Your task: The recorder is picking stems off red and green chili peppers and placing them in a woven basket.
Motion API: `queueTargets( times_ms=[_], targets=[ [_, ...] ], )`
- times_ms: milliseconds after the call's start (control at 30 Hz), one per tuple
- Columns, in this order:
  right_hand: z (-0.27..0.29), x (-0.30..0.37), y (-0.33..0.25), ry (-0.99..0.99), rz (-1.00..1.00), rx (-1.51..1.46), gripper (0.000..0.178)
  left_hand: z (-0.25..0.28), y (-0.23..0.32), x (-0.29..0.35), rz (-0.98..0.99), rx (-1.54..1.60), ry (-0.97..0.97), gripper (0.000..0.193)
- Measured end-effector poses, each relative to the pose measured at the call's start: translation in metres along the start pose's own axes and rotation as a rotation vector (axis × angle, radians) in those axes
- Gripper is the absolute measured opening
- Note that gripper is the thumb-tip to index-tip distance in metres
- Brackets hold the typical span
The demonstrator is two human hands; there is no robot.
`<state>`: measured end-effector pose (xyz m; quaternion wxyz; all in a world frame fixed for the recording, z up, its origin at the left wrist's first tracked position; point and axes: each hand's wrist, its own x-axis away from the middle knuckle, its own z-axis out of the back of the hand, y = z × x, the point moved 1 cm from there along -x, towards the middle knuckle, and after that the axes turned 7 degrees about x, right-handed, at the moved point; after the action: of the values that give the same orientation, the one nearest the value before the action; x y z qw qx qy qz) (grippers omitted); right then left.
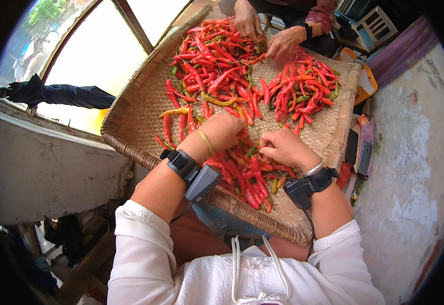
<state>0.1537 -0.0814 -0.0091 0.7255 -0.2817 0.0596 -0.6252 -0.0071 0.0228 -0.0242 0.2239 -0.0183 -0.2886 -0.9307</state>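
A broad woven tray (130, 109) holds heaps of chili peppers. Over the near pile (242, 178), mostly red with a few green and orange ones, both my hands are bent inward, close together. My left hand (224, 129) is closed, with a red chili pepper at its fingertips. Facing it, my right hand (289, 146) has thumb and forefinger pinched beside a green stem; what is in the pinch is hidden. A larger heap of chili peppers (209, 56) lies at the far left, and another pile (305, 89) at the far right.
Across the tray, another person's two hands (285, 43) work among the peppers. A window with a dark folded umbrella (62, 94) is on the left. A worn plaster wall (410, 142) stands on the right, with boxes and small items beside the tray.
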Motion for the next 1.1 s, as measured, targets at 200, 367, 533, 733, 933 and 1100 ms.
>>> queueTargets(
  times_ms=[200,367,533,733,933,1100],
  targets=[
    [0.027,0.005,0.008,0.418,-0.181,-0.632,0.013,0.011,0.001,0.005,-0.061,0.495,0.042,0.023],
    [0.033,0.009,0.012,0.481,-0.150,-0.930,0.005,0.015,0.004,0.010,-0.091,0.754,0.088,0.022],
    [0.026,0.006,0.013,0.491,-0.144,-0.914,0.003,0.024,0.018,0.010,-0.029,0.731,-0.064,0.024],
    [0.034,0.008,0.018,0.588,-0.186,-1.068,0.009,0.020,0.025,0.012,0.023,0.746,-0.008,0.023],
    [0.043,0.009,0.021,0.912,-0.152,-1.431,0.050,0.002,0.030,0.007,0.050,1.235,0.162,0.029],
    [0.010,-0.002,0.003,0.311,-0.132,-0.879,0.029,0.004,0.030,0.004,0.095,1.608,0.268,0.027]
  ],
)
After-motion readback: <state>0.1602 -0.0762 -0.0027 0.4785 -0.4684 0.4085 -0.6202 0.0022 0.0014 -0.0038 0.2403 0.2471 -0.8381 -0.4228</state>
